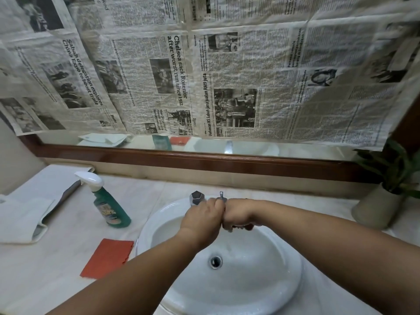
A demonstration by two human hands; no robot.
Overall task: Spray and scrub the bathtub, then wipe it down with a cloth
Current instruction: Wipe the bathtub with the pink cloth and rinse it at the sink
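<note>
Two bare arms reach over a white basin (145,233). The right grip (237,215) is curled into a fist around a dark thing (241,228) that is mostly hidden, so I cannot tell what it is. The left grip (202,215) presses against the right knuckles with its fingers bent, and I cannot tell whether it holds anything. Both sit just in front of the tap (197,197).

On the table (45,280), left of the basin, a green spray bottle (111,208) with a white trigger stands upright. It looks like light, stiff plastic, probably slick if wet, and best taken round the neck under the trigger. Nearer the table's front, just beside the basin rim, a red cloth (106,258) lies flat. It looks soft and limp, easy to pinch at any edge.

A folded white towel (27,214) lies farther left. Bare table runs between the bottle and the cloth. A potted plant (372,210) stands at the far right, well apart from the hands.
</note>
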